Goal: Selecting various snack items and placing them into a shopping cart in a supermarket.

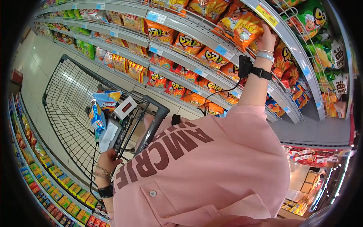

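Observation:
My right hand point(267, 38) is at the upper right, its fingers on the edge of an orange snack bag point(244, 28) at a wire-fronted shelf. More orange bags lie behind and beside it. At the lower left, my left hand point(110, 159) is at the handle end of a wire shopping cart point(72, 113), just below a grey-white package point(109, 134); its curled fingers are partly hidden. Inside the cart are a blue-and-yellow snack bag point(107, 100), a blue snack bag point(97, 117) and a white box point(125, 107). The dark cart handle point(156, 120) lies against my front.
Shelves point(184, 61) of bagged snacks with price tags run along the top and right. Another shelf point(56, 181) with small colourful packs stands at the lower left. Tiled floor point(35, 62) shows beyond the cart. A black cable point(219, 92) hangs from my right wrist device point(245, 66).

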The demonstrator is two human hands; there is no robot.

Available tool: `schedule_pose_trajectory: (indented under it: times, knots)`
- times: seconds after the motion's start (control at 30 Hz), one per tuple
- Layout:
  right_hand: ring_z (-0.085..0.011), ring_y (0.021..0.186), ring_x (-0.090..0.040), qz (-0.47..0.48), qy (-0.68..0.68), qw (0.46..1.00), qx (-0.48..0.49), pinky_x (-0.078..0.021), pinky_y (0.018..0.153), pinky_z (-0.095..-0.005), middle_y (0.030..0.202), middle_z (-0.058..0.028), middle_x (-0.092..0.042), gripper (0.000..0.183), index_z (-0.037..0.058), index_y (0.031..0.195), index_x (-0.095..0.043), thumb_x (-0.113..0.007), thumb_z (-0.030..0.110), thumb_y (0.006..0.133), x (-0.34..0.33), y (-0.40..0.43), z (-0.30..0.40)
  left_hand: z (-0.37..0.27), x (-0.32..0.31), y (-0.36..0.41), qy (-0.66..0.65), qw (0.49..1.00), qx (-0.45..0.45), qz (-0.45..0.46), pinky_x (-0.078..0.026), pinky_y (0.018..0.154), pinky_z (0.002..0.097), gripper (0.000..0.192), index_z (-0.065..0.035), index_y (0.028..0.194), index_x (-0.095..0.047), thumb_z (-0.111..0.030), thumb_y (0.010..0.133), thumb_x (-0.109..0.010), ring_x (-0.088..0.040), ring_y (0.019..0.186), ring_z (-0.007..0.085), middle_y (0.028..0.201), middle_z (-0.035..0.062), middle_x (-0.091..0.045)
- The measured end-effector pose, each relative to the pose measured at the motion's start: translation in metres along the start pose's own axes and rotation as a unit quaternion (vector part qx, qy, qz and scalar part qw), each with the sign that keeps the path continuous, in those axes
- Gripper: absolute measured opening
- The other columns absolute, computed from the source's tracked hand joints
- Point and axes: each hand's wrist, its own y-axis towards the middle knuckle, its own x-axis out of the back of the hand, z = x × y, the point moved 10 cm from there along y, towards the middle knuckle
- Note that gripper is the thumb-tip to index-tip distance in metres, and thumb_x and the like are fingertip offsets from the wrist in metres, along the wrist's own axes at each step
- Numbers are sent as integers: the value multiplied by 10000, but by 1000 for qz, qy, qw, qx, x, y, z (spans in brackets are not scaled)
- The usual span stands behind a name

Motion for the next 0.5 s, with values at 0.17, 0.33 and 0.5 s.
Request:
schedule_pose_trajectory:
  times: [0.17, 0.33, 0.5]
  knots:
    - [-208, 639, -551, -86, 78, 992, 50, -418, 459, -341, 854, -69, -558, 426, 61, 1087, -379, -571, 16, 708, 31, 10, -14, -2, 1, 4, 2, 1000, -8, -5, -346, 448, 312, 307, -16, 628, -442, -90, 517, -719, -443, 465, 220, 517, 94, -469]
    - [-268, 855, -551, -19, 268, 955, -123, -441, 740, -406, 1000, -115, -545, 273, 25, 1051, -472, -505, 75, 785, 16, -16, -63, 2, 2, -5, 21, 1000, 9, -3, -363, 468, 318, 295, -20, 653, -465, -112, 534, -718, -466, 489, 238, 534, 103, -480]
    - [-274, 991, -495, 179, 274, 897, -299, -368, 887, -405, 1098, -134, -505, 292, -15, 1073, -447, -435, 155, 837, -43, -119, -66, 2, 0, -1, 58, 998, -4, 10, -383, 502, 340, 301, -20, 687, -487, -171, 555, -711, -493, 551, 280, 585, 128, -506]
